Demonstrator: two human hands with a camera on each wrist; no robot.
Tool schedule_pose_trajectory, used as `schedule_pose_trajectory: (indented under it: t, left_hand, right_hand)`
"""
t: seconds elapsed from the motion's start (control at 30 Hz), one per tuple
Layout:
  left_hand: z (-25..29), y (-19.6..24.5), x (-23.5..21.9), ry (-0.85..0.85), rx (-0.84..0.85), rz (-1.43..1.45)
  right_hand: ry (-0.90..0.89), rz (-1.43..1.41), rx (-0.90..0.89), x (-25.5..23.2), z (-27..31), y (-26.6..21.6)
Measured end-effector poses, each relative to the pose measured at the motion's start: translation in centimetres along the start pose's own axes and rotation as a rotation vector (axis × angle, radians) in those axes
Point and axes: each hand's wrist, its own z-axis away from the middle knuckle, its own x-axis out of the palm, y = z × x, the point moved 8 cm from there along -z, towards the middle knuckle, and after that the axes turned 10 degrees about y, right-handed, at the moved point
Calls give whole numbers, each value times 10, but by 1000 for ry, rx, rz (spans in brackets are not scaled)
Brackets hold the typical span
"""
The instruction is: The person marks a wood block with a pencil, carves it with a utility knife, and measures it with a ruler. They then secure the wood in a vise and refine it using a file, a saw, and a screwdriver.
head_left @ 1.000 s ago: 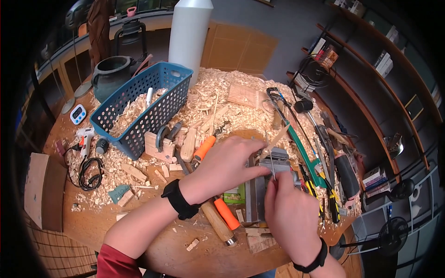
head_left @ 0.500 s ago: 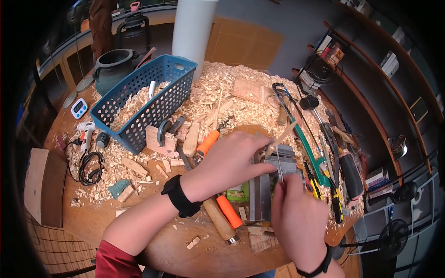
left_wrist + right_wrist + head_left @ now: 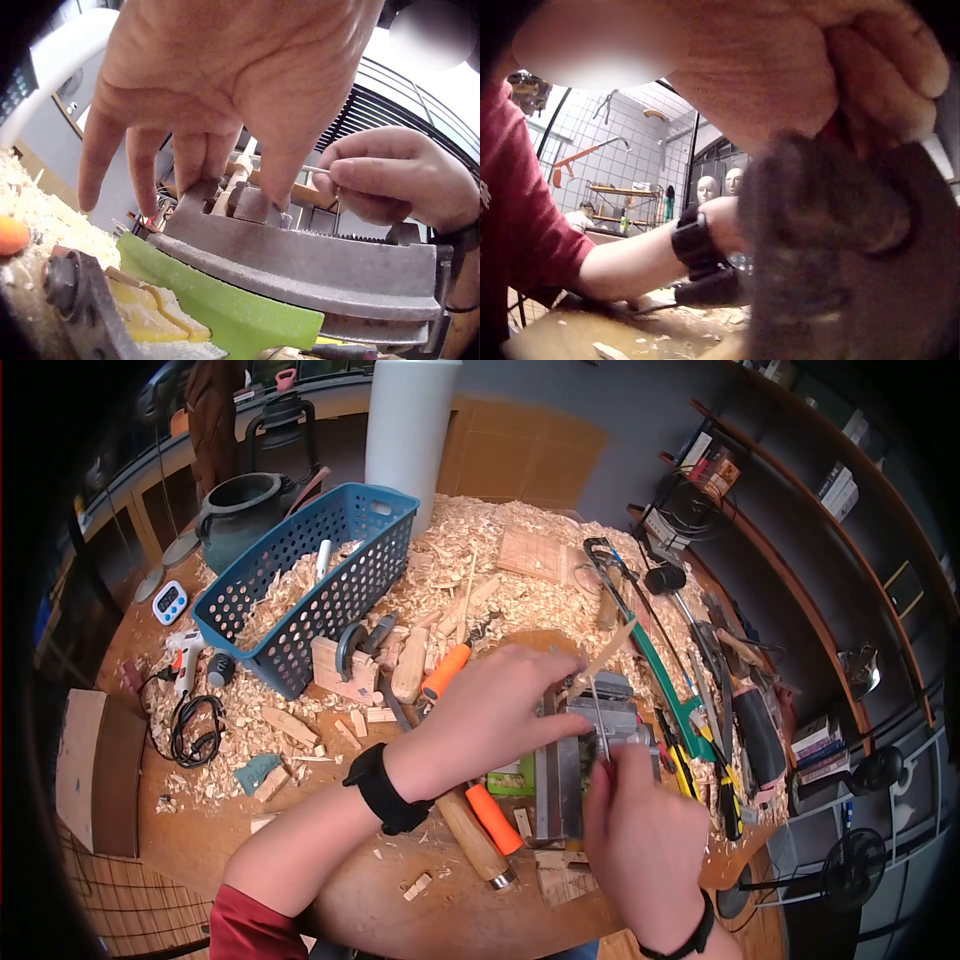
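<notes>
A grey metal vise (image 3: 556, 800) holds a slim pale wood piece (image 3: 612, 644), which stands up between its jaws in the left wrist view. My left hand (image 3: 490, 705) reaches over the vise with fingers stretched, fingertips and thumb resting at the jaws on either side of the wood. My right hand (image 3: 645, 820) pinches a thin metal file (image 3: 600, 710) between thumb and curled fingers, its far end crossing the wood near my left index fingertip. In the right wrist view the dark vise (image 3: 817, 247) is blurred and the file is hidden.
A blue basket (image 3: 330, 620) of shavings stands back left. Orange-handled tools (image 3: 490, 818) and a wooden handle (image 3: 470, 838) lie left of the vise. A green saw (image 3: 655, 665) and yellow-black tools (image 3: 728, 800) lie right. Wood shavings (image 3: 450, 560) cover the table's back.
The file and my right hand have shifted slightly along the wood, the hand now a little lower and to the right. My left hand stays at the vise.
</notes>
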Motion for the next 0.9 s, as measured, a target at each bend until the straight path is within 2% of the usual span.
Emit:
schedule_pose_trajectory:
  t: [0.07, 0.13, 0.2, 0.23, 0.33, 0.37, 0.47, 0.5, 0.53, 0.6, 0.63, 0.8, 0.87, 0.9]
  left_hand:
    - [0, 3, 0, -10, 24, 43]
    - [2, 3, -1, 3, 15, 32]
    - [1, 4, -2, 12, 12, 20]
    - [1, 4, -2, 4, 7, 15]
    - [2, 2, 0, 30, 26, 20]
    - [3, 2, 0, 64, 45, 28]
    - [1, 0, 2, 14, 26, 40]
    - [0, 1, 2, 6, 25, 38]
    - [0, 3, 1, -2, 21, 43]
    - [-1, 2, 3, -17, 10, 46]
    - [-1, 2, 3, 2, 40, 56]
    - [-1, 5, -1, 16, 51, 43]
    - [-2, 5, 1, -50, -24, 49]
    - [-2, 6, 2, -56, -16, 59]
  right_hand:
    - [-73, -44, 69, -9, 19, 7]
    - [-76, -10, 30, -20, 30, 11]
    - [-192, -17, 154, -33, 38, 19]
    - [-47, -90, 181, -46, 35, 20]
    - [-110, -88, 261, -55, 36, 35]
    - [-38, -222, 299, -49, 38, 47]
    - [-28, -225, 349, -41, 32, 76]
    - [65, -275, 354, -34, 35, 89]
    - [81, -303, 339, -25, 39, 101]
    - [-98, -348, 483, -6, 52, 125]
    - [-120, -468, 586, 0, 61, 133]
    - [-145, -548, 729, 1, 86, 147]
    - [-120, -706, 808, 1, 90, 145]
    - [-123, -734, 772, 0, 88, 141]
